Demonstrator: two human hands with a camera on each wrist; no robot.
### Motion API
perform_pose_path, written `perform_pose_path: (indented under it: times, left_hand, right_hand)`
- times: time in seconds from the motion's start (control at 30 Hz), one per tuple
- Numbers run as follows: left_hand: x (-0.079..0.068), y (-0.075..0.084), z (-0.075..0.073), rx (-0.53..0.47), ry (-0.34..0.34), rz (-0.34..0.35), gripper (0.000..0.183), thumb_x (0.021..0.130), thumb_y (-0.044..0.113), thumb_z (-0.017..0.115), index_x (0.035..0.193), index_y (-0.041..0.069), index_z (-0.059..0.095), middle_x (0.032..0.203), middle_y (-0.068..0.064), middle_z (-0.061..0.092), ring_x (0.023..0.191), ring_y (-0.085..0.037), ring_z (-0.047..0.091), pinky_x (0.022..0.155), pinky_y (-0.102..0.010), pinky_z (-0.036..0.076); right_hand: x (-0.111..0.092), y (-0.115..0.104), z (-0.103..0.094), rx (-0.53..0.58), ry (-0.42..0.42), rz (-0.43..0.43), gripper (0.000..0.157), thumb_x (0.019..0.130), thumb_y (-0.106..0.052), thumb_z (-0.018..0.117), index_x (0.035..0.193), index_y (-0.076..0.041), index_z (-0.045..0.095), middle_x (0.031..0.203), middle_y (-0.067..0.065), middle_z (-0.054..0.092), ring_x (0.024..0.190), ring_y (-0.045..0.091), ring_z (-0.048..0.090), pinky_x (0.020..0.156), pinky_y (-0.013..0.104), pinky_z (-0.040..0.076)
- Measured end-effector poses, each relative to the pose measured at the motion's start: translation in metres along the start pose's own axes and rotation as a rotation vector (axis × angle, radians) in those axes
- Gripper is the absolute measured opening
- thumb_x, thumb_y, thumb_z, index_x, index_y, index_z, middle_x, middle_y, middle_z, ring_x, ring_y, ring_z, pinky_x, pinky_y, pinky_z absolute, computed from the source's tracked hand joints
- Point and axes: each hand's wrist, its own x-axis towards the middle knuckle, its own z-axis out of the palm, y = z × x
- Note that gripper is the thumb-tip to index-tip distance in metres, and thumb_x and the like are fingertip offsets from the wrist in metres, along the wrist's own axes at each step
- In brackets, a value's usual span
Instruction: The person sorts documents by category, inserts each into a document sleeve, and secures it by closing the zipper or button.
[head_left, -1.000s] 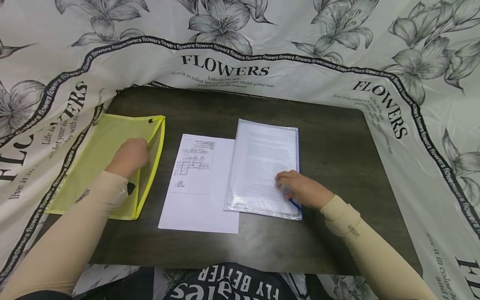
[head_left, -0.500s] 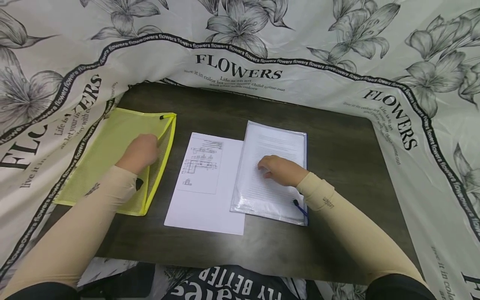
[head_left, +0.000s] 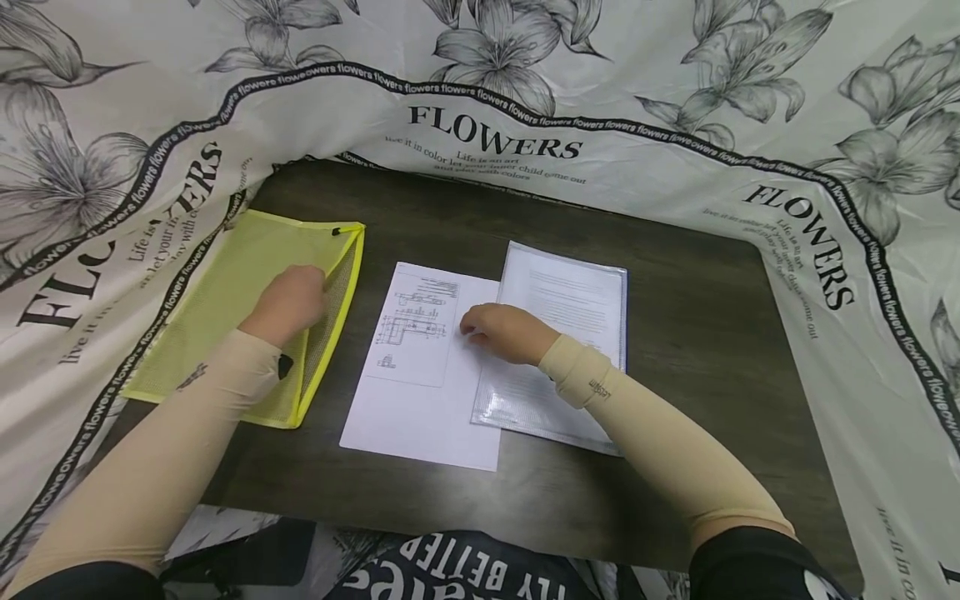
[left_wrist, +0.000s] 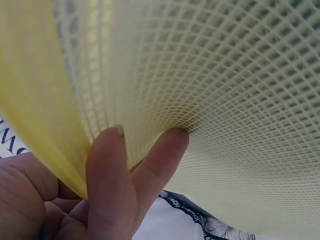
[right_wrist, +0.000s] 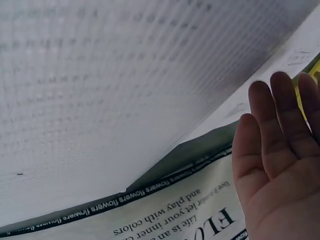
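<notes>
A yellow mesh zip pouch (head_left: 217,308) lies at the left of the table, its right side gaping. My left hand (head_left: 288,304) grips that opening's edge; in the left wrist view two fingers (left_wrist: 107,175) press against the mesh while the yellow rim (left_wrist: 45,125) runs between them and the rest of the hand. My right hand (head_left: 510,333) is over the left edge of a clear mesh pouch (head_left: 540,400) with a printed sheet inside. Its fingers (right_wrist: 262,115) are relaxed and hold nothing. Partly under that pouch lies a white sheet (head_left: 420,417) with a technical drawing.
Everything lies on a dark wooden table (head_left: 697,333). White flower-print fabric (head_left: 495,125) borders its back and sides. The person's dark printed clothing (head_left: 465,567) shows at the near edge.
My right hand has moved left from the clear pouch's blue zip side, across the pouch, to the drawing sheet's edge. The left hand keeps its grip. The whole view has shifted slightly.
</notes>
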Motion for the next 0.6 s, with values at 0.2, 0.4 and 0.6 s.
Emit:
perform_pose_path:
  times: [0.2,0.4,0.6]
  left_hand:
    - [0.002,0.002,0.001,0.006,-0.001,-0.003,0.018,0.094,0.001,0.046,0.082,-0.004,0.057,0.075,-0.019,0.059,0.063,-0.032,0.052,0.055,-0.044,0.046]
    - [-0.001,0.002,0.000,0.011,-0.002,-0.001,0.017,0.095,0.001,0.047,0.084,-0.006,0.058,0.073,-0.018,0.057,0.063,-0.031,0.050,0.055,-0.043,0.045]
    - [-0.003,0.005,0.000,-0.003,-0.010,-0.009,0.019,0.097,0.002,0.047,0.084,-0.006,0.058,0.071,-0.017,0.055,0.060,-0.030,0.051,0.051,-0.039,0.043]
  right_hand:
    - [-0.006,0.003,0.007,-0.070,0.054,-0.013,0.018,0.097,-0.005,0.068,0.115,-0.005,0.071,0.111,0.006,0.071,0.105,0.020,0.066,0.095,0.033,0.052]
    - [-0.004,0.009,0.013,-0.216,0.180,-0.012,0.018,0.091,-0.009,0.077,0.108,-0.005,0.072,0.108,0.009,0.066,0.096,0.023,0.063,0.081,0.034,0.055]
    - [-0.003,0.011,0.014,-0.291,0.204,0.039,0.022,0.090,-0.017,0.079,0.107,-0.006,0.072,0.107,0.009,0.066,0.095,0.024,0.063,0.075,0.039,0.055]
